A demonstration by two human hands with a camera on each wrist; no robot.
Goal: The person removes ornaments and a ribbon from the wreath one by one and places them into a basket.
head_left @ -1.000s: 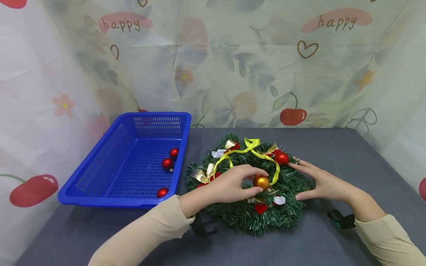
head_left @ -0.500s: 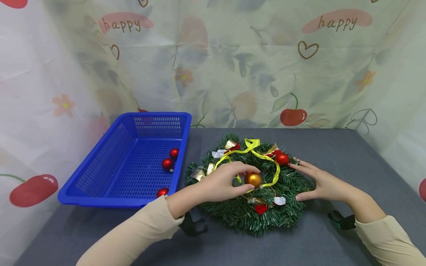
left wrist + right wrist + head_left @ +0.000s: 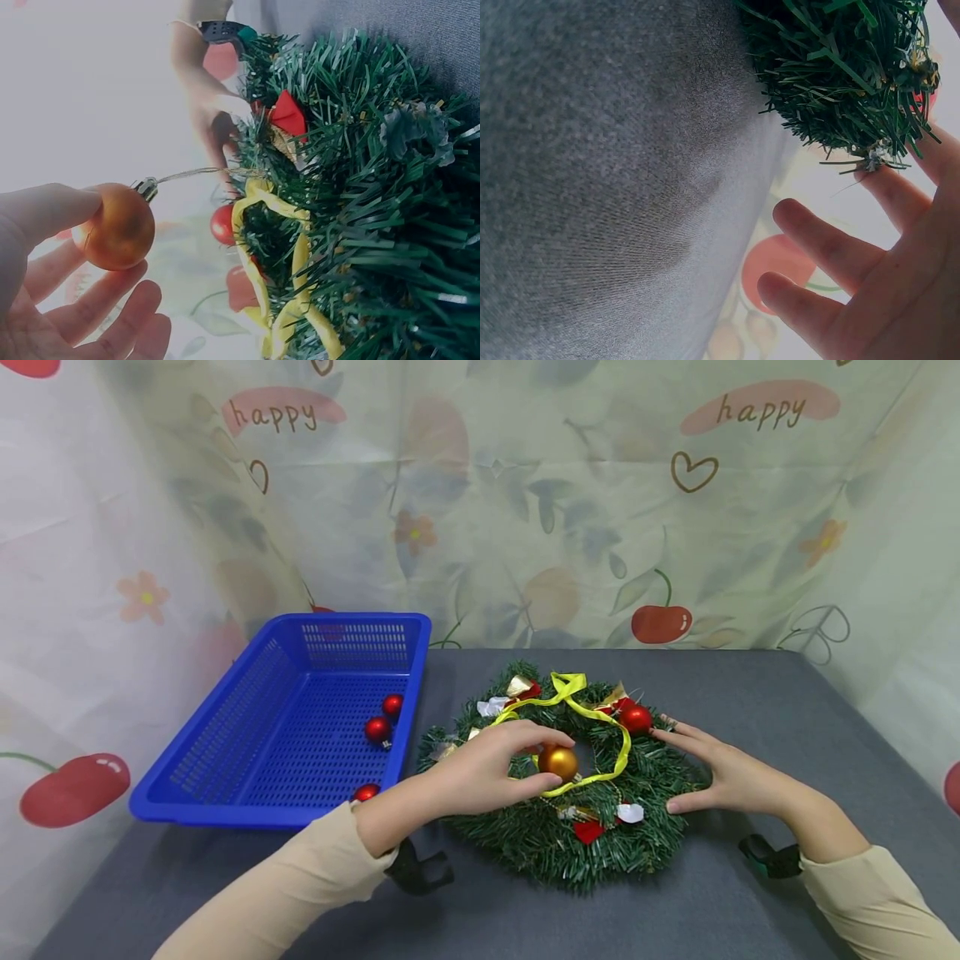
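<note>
My left hand (image 3: 487, 768) pinches a gold Christmas ball (image 3: 559, 763) between thumb and fingers, above the middle of the green wreath (image 3: 570, 860). In the left wrist view, a thin cord (image 3: 199, 173) runs taut from the ball's silver cap to the wreath. At the wreath's right edge, my right hand (image 3: 738, 777) is spread, its fingertips at the needles. A red ball (image 3: 636, 719) sits on the wreath beside that hand. Yellow ribbon (image 3: 622, 747), red and gold bows and white pieces decorate the wreath.
A blue plastic basket (image 3: 277, 814) stands to the left of the wreath, with red balls (image 3: 378, 730) along its right side. Grey cloth (image 3: 720, 685) covers the table. Behind it hangs a printed curtain (image 3: 487, 527).
My left hand has moved to the left, carrying the gold ball from the wreath's front right toward its centre. The right hand and the wreath stay in place.
</note>
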